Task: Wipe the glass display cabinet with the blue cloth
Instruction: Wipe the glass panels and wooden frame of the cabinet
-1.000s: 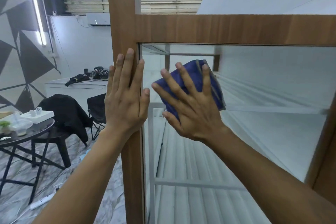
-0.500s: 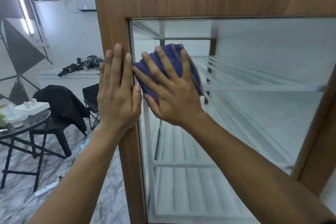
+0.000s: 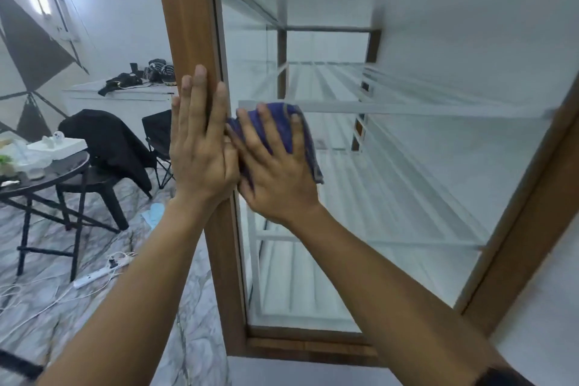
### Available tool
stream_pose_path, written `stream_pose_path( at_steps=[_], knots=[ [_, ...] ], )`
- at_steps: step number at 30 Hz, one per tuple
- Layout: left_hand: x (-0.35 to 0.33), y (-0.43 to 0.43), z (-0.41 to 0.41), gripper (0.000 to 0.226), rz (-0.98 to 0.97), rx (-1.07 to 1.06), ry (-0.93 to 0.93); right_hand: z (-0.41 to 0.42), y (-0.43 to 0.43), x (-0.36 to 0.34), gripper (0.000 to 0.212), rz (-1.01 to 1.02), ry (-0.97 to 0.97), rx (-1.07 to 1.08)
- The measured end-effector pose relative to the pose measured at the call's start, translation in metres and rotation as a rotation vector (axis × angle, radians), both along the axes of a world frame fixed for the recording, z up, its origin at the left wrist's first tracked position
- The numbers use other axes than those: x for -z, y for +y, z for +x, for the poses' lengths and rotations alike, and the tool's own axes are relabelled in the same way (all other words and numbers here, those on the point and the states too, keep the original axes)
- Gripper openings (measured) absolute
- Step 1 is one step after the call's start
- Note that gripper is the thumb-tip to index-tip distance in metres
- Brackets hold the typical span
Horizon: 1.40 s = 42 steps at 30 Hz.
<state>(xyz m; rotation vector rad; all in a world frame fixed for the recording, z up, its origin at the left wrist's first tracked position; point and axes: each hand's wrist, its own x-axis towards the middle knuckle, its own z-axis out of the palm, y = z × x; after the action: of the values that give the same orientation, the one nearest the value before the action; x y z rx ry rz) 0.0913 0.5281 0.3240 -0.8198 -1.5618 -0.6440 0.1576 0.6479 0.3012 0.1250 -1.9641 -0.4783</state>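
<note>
The glass display cabinet has a brown wooden frame [image 3: 185, 25] around a large glass pane [image 3: 423, 166], with white shelves visible behind it. My left hand [image 3: 200, 147] lies flat on the frame's left upright, fingers straight and pointing up. My right hand [image 3: 275, 172] presses the folded blue cloth [image 3: 302, 138] against the glass, right beside the left upright. Its fingers are spread straight over the cloth, which shows between and beyond them. The two hands touch at the thumbs.
To the left stand a round black table [image 3: 47, 175] carrying white items and a black chair [image 3: 106, 147] with a dark jacket over it. A white power strip [image 3: 94, 276] and cables lie on the marble floor. A white counter [image 3: 125, 97] is behind.
My right hand has slid the blue cloth left and down along the glass until it meets my left hand. The view has tilted lower, showing the frame's bottom rail.
</note>
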Motion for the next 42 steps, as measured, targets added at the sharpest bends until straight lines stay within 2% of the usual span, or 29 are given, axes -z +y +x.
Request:
stream_pose_path(
  at_steps=[2,3,6,9,11,14,16,18,21,23,24,25,28,29,31,33,38,40,42],
  knots=[
    [0.023,-0.005,-0.001,0.053,-0.04,-0.007,-0.041,0.016,0.037,0.006,0.059,-0.001,0.028,0.001],
    [0.032,-0.007,-0.001,0.052,-0.059,-0.012,-0.054,0.031,0.063,0.008,0.06,-0.07,0.077,0.049],
    [0.04,-0.008,-0.003,0.054,-0.073,0.007,-0.043,0.082,0.144,0.015,0.061,-0.427,0.319,0.308],
    [0.038,-0.004,-0.004,0.056,-0.036,0.016,-0.031,0.083,0.144,0.011,0.064,-0.779,0.517,0.487],
    [0.041,-0.003,-0.005,0.055,-0.013,0.015,-0.029,0.055,0.1,0.007,0.065,-0.703,0.45,0.415],
    [0.042,-0.004,-0.006,0.053,-0.014,0.036,-0.038,0.023,0.037,0.02,0.066,-0.212,0.105,0.122],
    [0.042,-0.006,-0.006,0.054,-0.009,0.049,-0.03,0.028,0.052,0.016,0.065,-0.015,0.026,0.033],
    [0.044,-0.006,-0.007,0.054,-0.007,0.07,-0.026,0.051,0.097,0.01,0.064,-0.119,0.112,0.088],
    [0.044,-0.003,-0.008,0.053,0.015,0.085,-0.022,0.089,0.166,0.008,0.064,-0.59,0.413,0.407],
    [0.044,-0.002,-0.007,0.052,0.034,0.094,-0.026,0.084,0.151,0.006,0.066,-0.848,0.575,0.516],
    [0.044,-0.001,-0.007,0.052,0.038,0.097,-0.028,0.069,0.127,0.006,0.067,-0.843,0.581,0.516],
    [0.044,-0.001,-0.007,0.052,0.039,0.099,-0.029,0.05,0.095,0.008,0.068,-0.746,0.505,0.448],
    [0.042,-0.003,-0.004,0.05,0.031,0.101,-0.05,0.003,0.001,0.035,0.07,-0.196,0.059,0.1],
    [0.042,-0.005,-0.002,0.05,0.019,0.092,-0.062,-0.001,-0.008,0.039,0.069,-0.071,-0.019,0.028],
    [0.038,-0.008,0.004,0.051,-0.034,0.034,-0.064,0.009,0.019,0.03,0.064,0.04,-0.01,-0.024],
    [0.023,-0.004,0.01,0.052,-0.108,-0.047,-0.023,0.036,0.073,0.002,0.063,-0.025,0.109,0.038],
    [-0.029,0.042,0.031,0.058,-0.224,-0.119,0.03,0.114,0.209,-0.071,0.068,-0.571,0.443,0.404],
    [-0.042,0.068,0.038,0.061,-0.256,-0.081,0.041,0.111,0.199,-0.087,0.069,-0.708,0.521,0.477],
    [-0.051,0.093,0.042,0.059,-0.207,-0.054,0.047,0.086,0.159,-0.102,0.071,-0.604,0.465,0.417]
  ],
)
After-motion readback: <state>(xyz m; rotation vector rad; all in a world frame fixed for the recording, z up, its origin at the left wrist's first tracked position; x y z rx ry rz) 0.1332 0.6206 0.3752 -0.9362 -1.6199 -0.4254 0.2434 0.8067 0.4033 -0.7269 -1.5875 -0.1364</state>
